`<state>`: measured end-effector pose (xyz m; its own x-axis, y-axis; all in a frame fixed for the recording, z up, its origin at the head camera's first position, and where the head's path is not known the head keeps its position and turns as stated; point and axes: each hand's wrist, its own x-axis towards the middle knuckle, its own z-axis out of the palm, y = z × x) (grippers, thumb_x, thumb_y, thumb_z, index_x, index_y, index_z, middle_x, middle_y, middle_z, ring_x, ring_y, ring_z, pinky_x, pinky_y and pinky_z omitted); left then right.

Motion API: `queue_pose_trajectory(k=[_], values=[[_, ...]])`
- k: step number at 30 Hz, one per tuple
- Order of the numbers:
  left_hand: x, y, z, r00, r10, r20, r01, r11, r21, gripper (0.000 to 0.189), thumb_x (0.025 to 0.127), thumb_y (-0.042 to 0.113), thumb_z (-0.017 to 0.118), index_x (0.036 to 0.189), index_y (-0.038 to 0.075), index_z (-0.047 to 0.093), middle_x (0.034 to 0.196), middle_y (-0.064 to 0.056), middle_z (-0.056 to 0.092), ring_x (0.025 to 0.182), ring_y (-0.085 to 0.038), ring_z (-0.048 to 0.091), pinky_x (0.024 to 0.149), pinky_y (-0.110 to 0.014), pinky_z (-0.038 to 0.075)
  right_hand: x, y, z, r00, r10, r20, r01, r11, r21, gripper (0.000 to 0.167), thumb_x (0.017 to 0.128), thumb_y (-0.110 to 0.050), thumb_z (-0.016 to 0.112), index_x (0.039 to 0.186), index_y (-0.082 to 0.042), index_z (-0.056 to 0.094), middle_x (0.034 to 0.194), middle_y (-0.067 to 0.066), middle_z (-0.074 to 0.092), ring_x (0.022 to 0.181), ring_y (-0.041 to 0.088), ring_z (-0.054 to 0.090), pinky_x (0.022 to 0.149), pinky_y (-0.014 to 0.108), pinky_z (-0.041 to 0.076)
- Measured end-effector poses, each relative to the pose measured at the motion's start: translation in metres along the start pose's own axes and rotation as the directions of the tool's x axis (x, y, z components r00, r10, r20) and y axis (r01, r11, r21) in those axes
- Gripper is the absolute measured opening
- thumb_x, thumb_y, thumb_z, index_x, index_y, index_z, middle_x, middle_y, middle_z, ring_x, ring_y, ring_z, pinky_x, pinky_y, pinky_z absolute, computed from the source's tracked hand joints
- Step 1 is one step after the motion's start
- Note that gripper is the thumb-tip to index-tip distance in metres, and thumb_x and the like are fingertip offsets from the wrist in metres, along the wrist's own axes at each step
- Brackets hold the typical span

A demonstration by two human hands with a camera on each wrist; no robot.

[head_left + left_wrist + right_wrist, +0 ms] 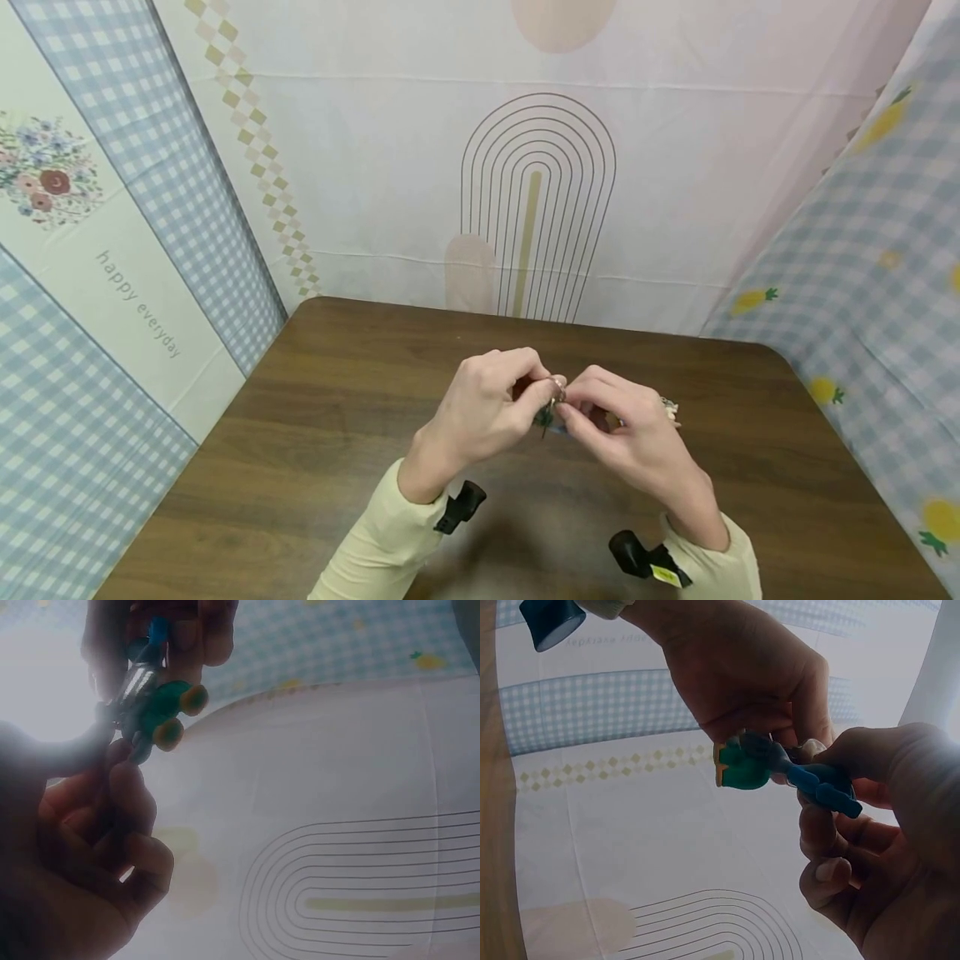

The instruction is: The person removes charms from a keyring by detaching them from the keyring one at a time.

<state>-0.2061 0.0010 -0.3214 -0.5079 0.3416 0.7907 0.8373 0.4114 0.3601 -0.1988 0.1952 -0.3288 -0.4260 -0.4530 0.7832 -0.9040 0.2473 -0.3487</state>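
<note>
Both hands meet above the table over a small keychain with shiny metal parts. My left hand pinches its metal ring between thumb and fingers. From the other side, my right hand pinches the keychain close to the left fingertips. A green charm with orange-yellow ends hangs by the metal piece in the left wrist view. The right wrist view shows a blue piece under the right fingers, beside the green part. Fingers cover much of the metal fitting. A small whitish object shows behind the right hand.
The brown wooden table lies under both hands. A pale printed cloth hangs behind it, with blue checked cloths on the left and right. Each wrist wears a black camera.
</note>
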Motion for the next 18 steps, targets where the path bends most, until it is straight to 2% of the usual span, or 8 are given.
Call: queue_pose_trajectory(k=[5,12,18], values=[[-0.0005,-0.0003,0.0019,0.999,-0.047,0.019,0.048,0.998,-0.029,0.021,0.088,0.009,0.061,0.070,0.017,0.058,0.062,0.009,0.053,0.055,0.001,0.041,0.052,-0.010,0.033,0.0003,-0.0009,0.0010,1.000,-0.006,0.003,0.006,1.000,-0.010,0.023,0.078,0.008,0.068,0.087,-0.012,0.068,0.080,-0.007,0.057,0.065,-0.002,0.046,0.052,0.010,0.037],[-0.0003,0.0007,0.0028,0.996,-0.086,0.037,0.089,0.994,-0.065,0.021,0.089,0.010,0.060,0.070,0.018,0.057,0.063,0.009,0.051,0.055,0.002,0.041,0.051,-0.010,0.033,-0.0003,-0.0005,0.0030,1.000,-0.029,0.008,0.029,0.999,-0.021,0.007,0.089,-0.005,0.065,0.088,-0.010,0.068,0.079,-0.004,0.058,0.064,-0.001,0.047,0.053,0.009,0.037],[0.0007,0.0008,0.0007,0.997,-0.054,0.048,0.058,0.995,-0.077,0.014,0.088,0.008,0.063,0.076,0.016,0.065,0.069,0.008,0.060,0.060,0.001,0.047,0.055,-0.010,0.039,-0.0014,0.0011,-0.0008,1.000,0.014,0.027,-0.013,0.999,-0.042,0.019,0.081,0.005,0.068,0.089,-0.012,0.069,0.081,-0.005,0.060,0.063,-0.001,0.047,0.053,0.010,0.038]])
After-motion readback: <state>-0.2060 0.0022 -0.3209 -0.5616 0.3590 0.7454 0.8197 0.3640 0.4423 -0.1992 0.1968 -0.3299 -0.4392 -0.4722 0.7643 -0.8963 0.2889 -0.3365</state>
